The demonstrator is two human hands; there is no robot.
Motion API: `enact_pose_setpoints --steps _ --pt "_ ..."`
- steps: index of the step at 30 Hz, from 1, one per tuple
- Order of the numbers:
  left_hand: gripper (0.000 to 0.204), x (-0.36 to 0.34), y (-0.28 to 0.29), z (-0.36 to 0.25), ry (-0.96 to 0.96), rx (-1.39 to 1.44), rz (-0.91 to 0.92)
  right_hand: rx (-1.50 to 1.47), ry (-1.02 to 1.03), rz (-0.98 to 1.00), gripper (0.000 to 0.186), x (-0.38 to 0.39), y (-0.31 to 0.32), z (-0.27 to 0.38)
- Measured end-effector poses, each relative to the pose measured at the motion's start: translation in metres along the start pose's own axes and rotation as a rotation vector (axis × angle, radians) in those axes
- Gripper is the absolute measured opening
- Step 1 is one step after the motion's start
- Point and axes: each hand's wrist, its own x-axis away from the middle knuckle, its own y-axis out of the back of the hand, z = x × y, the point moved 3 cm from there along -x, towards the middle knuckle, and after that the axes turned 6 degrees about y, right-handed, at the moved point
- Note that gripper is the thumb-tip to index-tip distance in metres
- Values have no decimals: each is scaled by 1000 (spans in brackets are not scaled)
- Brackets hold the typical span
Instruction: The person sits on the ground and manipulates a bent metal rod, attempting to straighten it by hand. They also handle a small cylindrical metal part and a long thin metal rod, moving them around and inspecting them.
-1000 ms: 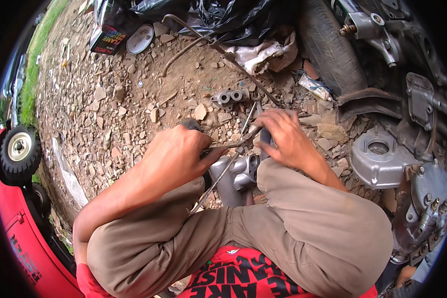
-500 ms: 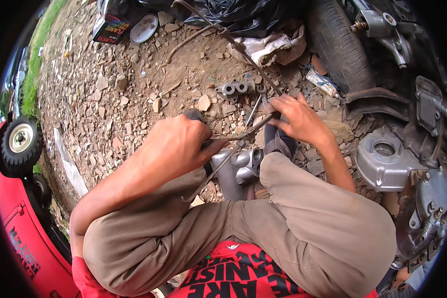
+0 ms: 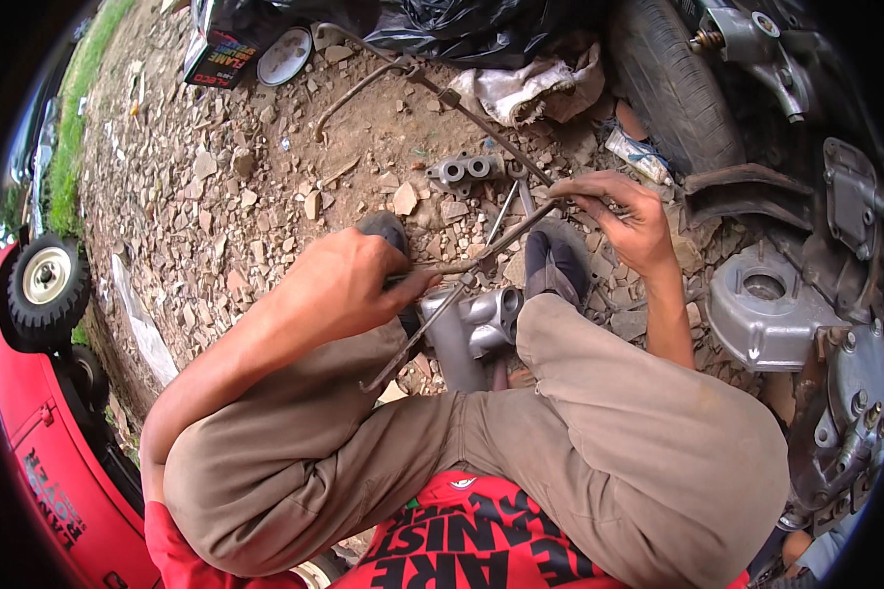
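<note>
My left hand point(image 3: 354, 280) is closed on a dark metal bar point(image 3: 507, 239), which runs up and rightward to my right hand point(image 3: 624, 216), whose fingers pinch its upper part. A thinner bent rod point(image 3: 413, 342) crosses below the bar near my left fingers and slants toward my lap; whether the two are joined I cannot tell. Between my knees, under the rods, lies a silver pipe fitting point(image 3: 450, 339) with a flanged opening. Just beyond my hands are a small two-holed metal housing point(image 3: 458, 175) and a long bent rod point(image 3: 486, 128) on the stony dirt.
At right stand a tyre point(image 3: 678, 98), a silver housing point(image 3: 766, 314) and greasy engine parts, with part of another person point(image 3: 805, 550) at lower right. Ahead lie black bags point(image 3: 442, 29), a sack point(image 3: 530, 88) and a box point(image 3: 211, 54). A red vehicle point(image 3: 39, 412) is at left.
My right hand has moved up and to the right, its end of the bar rising with it, so more of the bar shows between my hands. My left hand has shifted slightly.
</note>
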Motion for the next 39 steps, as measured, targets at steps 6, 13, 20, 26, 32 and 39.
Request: enact_pose_setpoints --steps 6,13,20,26,32,39 --pt "50 -1 1 -3 63 85 95 -153 55 -74 26 15 -10 12" --pt "55 -4 8 -8 57 152 80 -189 121 -110 24 21 -31 18" --pt "55 -3 5 -4 52 162 76 -252 172 -173 27 20 -39 32" --pt "54 -4 6 -5 55 170 82 -337 173 -120 26 12 -43 44" --pt "46 -2 8 -8 62 158 88 -157 132 -93 26 17 -46 25" --pt "53 -3 5 -4 30 179 61 -695 -57 -98 19 16 -42 34"
